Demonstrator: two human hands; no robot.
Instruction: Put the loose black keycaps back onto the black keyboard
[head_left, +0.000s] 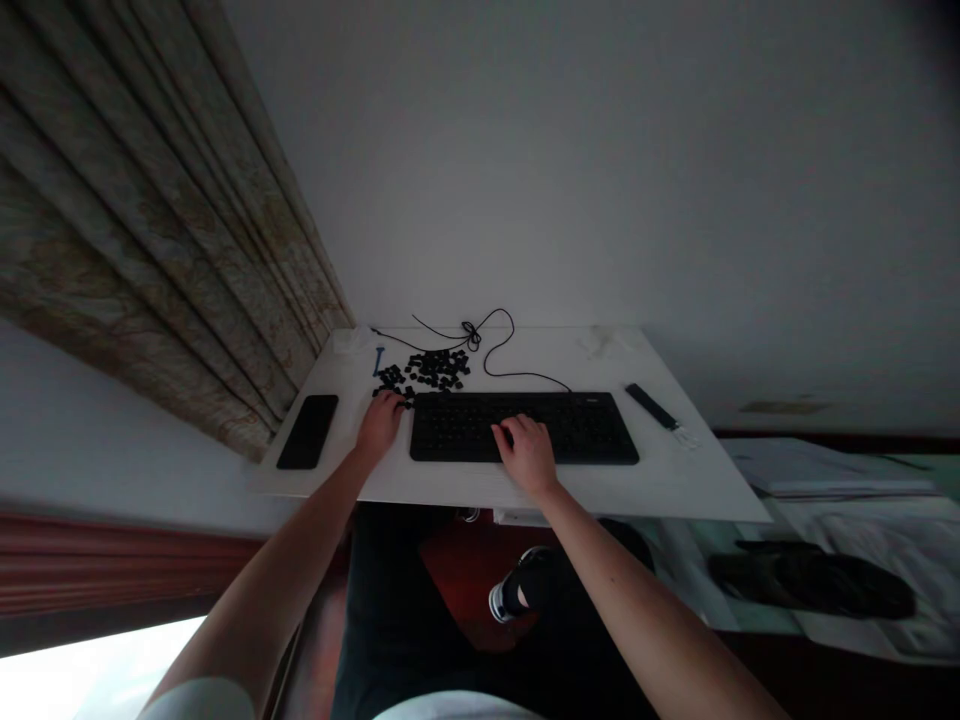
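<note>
A black keyboard [457,440] lies flat on the white table. My right hand [527,455] rests over its middle with curled fingers, the thumb near the index finger; anything between them is too small to make out. To the left of the keyboard, my left hand [380,422] is at the near edge of a scattered heap of loose black keycaps [439,368]. Its fingers are bent together by a few of those caps, and whether one is pinched there cannot be seen. Beyond this hand lies a small blue tool [379,360].
A black phone [307,432] lies at the table's left side. Behind the keyboard runs its looped black cable [513,325]. A dark strip-like object [651,406] with a clear end lies right of the keyboard. Curtains [225,200] hang at the left; a wall stands behind the table.
</note>
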